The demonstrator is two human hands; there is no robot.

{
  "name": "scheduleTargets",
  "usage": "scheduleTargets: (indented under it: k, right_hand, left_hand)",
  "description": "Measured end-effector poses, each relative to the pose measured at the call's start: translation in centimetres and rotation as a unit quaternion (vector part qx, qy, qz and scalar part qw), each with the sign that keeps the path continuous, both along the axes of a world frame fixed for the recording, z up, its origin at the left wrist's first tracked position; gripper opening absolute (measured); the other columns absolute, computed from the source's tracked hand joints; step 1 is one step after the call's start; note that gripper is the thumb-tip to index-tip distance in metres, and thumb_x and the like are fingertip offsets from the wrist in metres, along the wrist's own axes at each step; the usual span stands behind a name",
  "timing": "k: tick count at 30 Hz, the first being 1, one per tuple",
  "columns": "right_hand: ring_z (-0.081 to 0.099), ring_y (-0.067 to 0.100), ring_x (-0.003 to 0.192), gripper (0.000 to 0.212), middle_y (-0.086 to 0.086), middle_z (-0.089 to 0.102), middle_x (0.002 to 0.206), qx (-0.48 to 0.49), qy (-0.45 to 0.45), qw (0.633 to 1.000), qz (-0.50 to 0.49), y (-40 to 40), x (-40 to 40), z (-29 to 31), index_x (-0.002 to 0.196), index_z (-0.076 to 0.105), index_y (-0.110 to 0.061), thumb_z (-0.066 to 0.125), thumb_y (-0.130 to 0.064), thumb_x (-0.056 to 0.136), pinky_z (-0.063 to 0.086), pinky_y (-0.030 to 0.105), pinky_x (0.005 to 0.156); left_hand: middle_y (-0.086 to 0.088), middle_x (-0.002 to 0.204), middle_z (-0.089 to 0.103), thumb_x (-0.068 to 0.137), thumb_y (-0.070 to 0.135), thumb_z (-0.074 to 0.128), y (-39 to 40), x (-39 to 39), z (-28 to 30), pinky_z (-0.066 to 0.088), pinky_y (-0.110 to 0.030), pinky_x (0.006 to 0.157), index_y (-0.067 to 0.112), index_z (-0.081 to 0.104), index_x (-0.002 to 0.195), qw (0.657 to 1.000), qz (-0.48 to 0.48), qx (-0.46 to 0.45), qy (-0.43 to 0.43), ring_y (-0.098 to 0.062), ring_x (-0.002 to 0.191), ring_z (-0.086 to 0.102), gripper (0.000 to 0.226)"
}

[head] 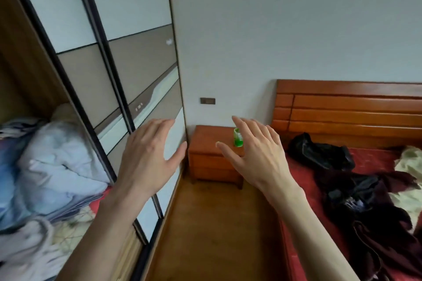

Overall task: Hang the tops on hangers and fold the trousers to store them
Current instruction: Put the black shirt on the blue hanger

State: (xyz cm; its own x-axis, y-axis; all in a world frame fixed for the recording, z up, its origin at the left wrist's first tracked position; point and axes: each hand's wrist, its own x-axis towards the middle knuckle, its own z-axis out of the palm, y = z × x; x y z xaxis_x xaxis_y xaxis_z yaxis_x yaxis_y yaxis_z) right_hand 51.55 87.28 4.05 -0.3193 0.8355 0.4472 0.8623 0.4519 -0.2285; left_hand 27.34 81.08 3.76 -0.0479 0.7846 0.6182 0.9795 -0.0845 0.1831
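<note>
Both of my hands are raised in front of me with fingers spread and nothing in them. My left hand (149,155) hovers in front of the sliding wardrobe door (141,70). My right hand (258,153) is held over the gap between wardrobe and bed. Dark clothes lie in a heap (365,201) on the red bedcover (374,162) at the right, with a black garment (319,153) near the headboard and a pale garment (411,162) at the right edge. No hanger is in view.
The open wardrobe section at the left holds piled pale blue bedding (52,166). A wooden bedside cabinet (212,157) stands in the corner with a small green bottle (238,138) on it. A wooden headboard (349,112) backs the bed. Wooden floor (212,235) runs between wardrobe and bed.
</note>
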Motion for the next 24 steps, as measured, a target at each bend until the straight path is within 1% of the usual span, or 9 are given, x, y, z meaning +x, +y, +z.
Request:
scheduleTargets:
  k: [3, 6, 8, 10, 12, 15, 18, 22, 24]
  right_hand:
    - [0.036, 0.023, 0.152, 0.083, -0.004, 0.045, 0.160, -0.003, 0.002, 0.999, 0.051, 2.2, -2.5, 0.5, 0.160, 0.033, -0.031, 0.024, -0.082, 0.095, 0.027, 0.049, 0.126]
    - [0.033, 0.023, 0.154, 0.088, -0.005, 0.041, 0.164, -0.001, 0.006, 0.995, 0.103, 4.0, -6.0, 1.1, 0.161, 0.031, -0.034, 0.013, -0.086, 0.092, 0.022, 0.048, 0.127]
    - [0.031, 0.022, 0.155, 0.086, -0.005, 0.039, 0.166, 0.001, 0.008, 0.991, 0.134, 5.1, -8.9, 1.6, 0.162, 0.028, -0.036, 0.014, -0.086, 0.094, 0.018, 0.046, 0.128]
    - [0.029, 0.021, 0.156, 0.084, -0.005, 0.037, 0.166, 0.004, 0.007, 0.986, 0.169, 5.8, -12.0, 2.1, 0.163, 0.024, -0.036, 0.017, -0.086, 0.095, 0.017, 0.046, 0.129]
    - [0.031, 0.021, 0.155, 0.082, -0.005, 0.041, 0.164, 0.013, 0.009, 0.979, 0.201, 6.2, -15.0, 2.5, 0.163, 0.027, -0.035, 0.021, -0.084, 0.097, 0.018, 0.045, 0.128]
    - [0.035, 0.020, 0.152, 0.080, -0.005, 0.046, 0.160, 0.025, 0.005, 0.971, 0.239, 6.4, -19.0, 3.0, 0.161, 0.033, -0.032, 0.025, -0.081, 0.098, 0.020, 0.043, 0.127]
    - [0.035, 0.020, 0.153, 0.082, -0.005, 0.046, 0.160, 0.033, -0.006, 0.961, 0.276, 6.5, -23.0, 3.6, 0.162, 0.033, -0.031, 0.024, -0.081, 0.098, 0.021, 0.042, 0.127]
    - [0.029, 0.014, 0.154, 0.084, -0.012, 0.038, 0.164, 0.033, -0.022, 0.946, 0.322, 6.4, -28.4, 4.7, 0.164, 0.021, -0.037, 0.017, -0.083, 0.095, 0.015, 0.037, 0.127]
    - [0.026, 0.011, 0.155, 0.084, -0.016, 0.033, 0.165, 0.032, -0.020, 0.938, 0.344, 6.0, -31.1, 5.5, 0.164, 0.017, -0.040, 0.014, -0.085, 0.093, 0.015, 0.034, 0.126]
  left_hand:
    - [-0.003, 0.134, 0.062, 0.096, 0.054, 0.049, 0.0, -1.8, 0.6, 0.050, -0.046, 0.104, 0.016, 0.054, 0.137, 0.999, 0.043, -0.003, 0.002, -0.026, 0.125, 0.057, 0.056]
    - [-0.004, 0.132, 0.063, 0.096, 0.051, 0.052, -0.7, -4.0, 1.1, 0.051, -0.047, 0.102, 0.013, 0.057, 0.136, 0.996, 0.087, -0.005, 0.003, -0.027, 0.123, 0.059, 0.055]
    - [-0.003, 0.130, 0.063, 0.095, 0.049, 0.054, -1.3, -5.7, 1.2, 0.050, -0.045, 0.100, 0.014, 0.058, 0.134, 0.992, 0.123, 0.000, 0.003, -0.026, 0.120, 0.059, 0.052]
    - [-0.001, 0.125, 0.065, 0.094, 0.047, 0.058, -1.8, -7.6, 1.2, 0.046, -0.036, 0.096, 0.016, 0.059, 0.131, 0.987, 0.161, 0.017, 0.008, -0.022, 0.115, 0.058, 0.048]
    - [-0.002, 0.121, 0.066, 0.093, 0.046, 0.059, -2.4, -9.6, 1.3, 0.043, -0.033, 0.093, 0.015, 0.061, 0.129, 0.981, 0.191, 0.033, 0.007, -0.022, 0.111, 0.058, 0.048]
    - [-0.002, 0.122, 0.067, 0.092, 0.053, 0.054, -3.2, -12.4, 1.8, 0.045, -0.035, 0.092, 0.016, 0.061, 0.130, 0.970, 0.241, 0.034, 0.000, -0.023, 0.112, 0.060, 0.053]
    - [0.000, 0.120, 0.066, 0.091, 0.054, 0.054, -4.4, -15.5, 2.5, 0.045, -0.037, 0.090, 0.018, 0.061, 0.131, 0.959, 0.283, 0.033, -0.002, -0.025, 0.109, 0.061, 0.054]
    - [0.000, 0.124, 0.067, 0.092, 0.056, 0.051, -7.1, -19.3, 4.2, 0.052, -0.045, 0.093, 0.017, 0.063, 0.132, 0.942, 0.333, 0.032, -0.018, -0.027, 0.116, 0.063, 0.057]
    - [0.003, 0.127, 0.066, 0.092, 0.058, 0.047, -8.5, -21.0, 5.3, 0.051, -0.045, 0.097, 0.019, 0.064, 0.133, 0.933, 0.357, 0.034, -0.021, -0.024, 0.119, 0.062, 0.059]
